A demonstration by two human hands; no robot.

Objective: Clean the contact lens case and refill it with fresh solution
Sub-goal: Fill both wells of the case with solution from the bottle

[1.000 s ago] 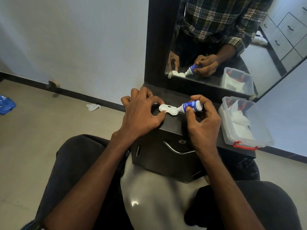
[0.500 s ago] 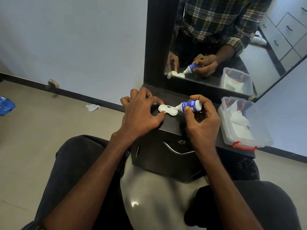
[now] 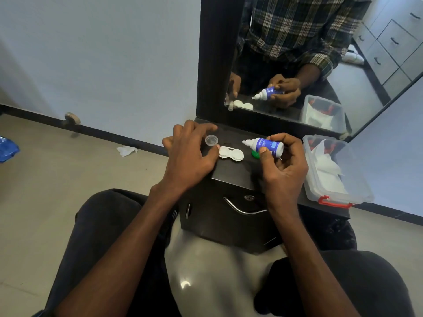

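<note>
Case (image 3: 231,154) sits open on the black cabinet (image 3: 235,177), left hand (image 3: 190,156) steadying its nine-o'clock end with relaxed fingers, right hand (image 3: 282,161) gripping the bottle (image 3: 266,145) just off at two o'clock, so filling looks underway, next tipping the nozzle over a well.

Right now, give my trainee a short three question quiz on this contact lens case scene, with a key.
1. True or false: the right hand holds the solution bottle with its nozzle pointing toward the lens case.
2. What does the left hand touch? A. the lens case B. the plastic box C. the drawer handle
3. Fill in: a small clear ___ lies just beyond the case.

Key: 1 true; 2 A; 3 cap
</note>
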